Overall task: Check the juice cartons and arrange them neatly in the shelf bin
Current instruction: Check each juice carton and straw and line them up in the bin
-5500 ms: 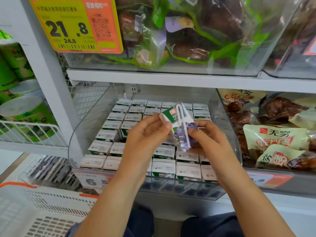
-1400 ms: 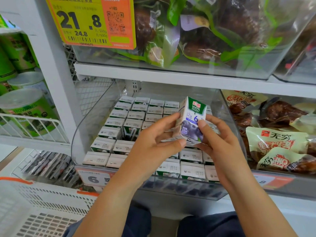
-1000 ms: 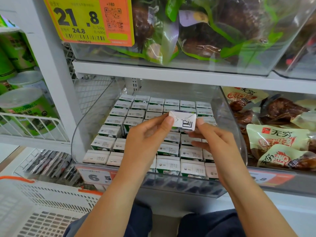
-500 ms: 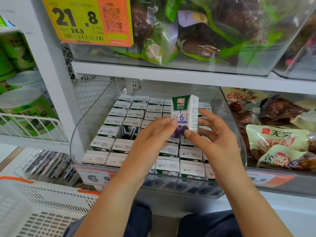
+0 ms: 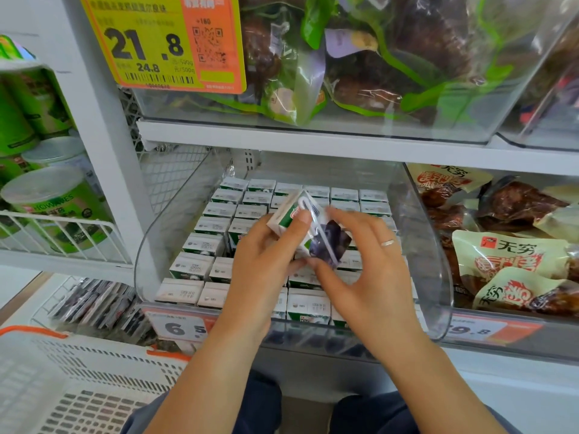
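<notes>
A small green-and-white juice carton (image 5: 326, 238) with a blueberry picture and a wrapped straw on its side is tilted above the clear shelf bin (image 5: 435, 270). My left hand (image 5: 266, 261) grips its left side, thumb on the upper edge. My right hand (image 5: 363, 274) pinches its lower right corner with the thumb while the other fingers spread behind it. Several rows of the same cartons (image 5: 203, 245) stand upright in the bin, tops up. A darker gap shows among them (image 5: 233, 245) just left of my left hand.
A white basket (image 5: 78, 386) with an orange rim sits at lower left. Green cans (image 5: 47, 208) fill a wire shelf to the left. Bagged snacks (image 5: 507, 258) lie in the bin to the right. Above, another clear bin (image 5: 344, 120) holds packed produce.
The carton stood upright with its front facing me half a second ago; it is now tipped over so the straw side faces up. Both hands dropped slightly.
</notes>
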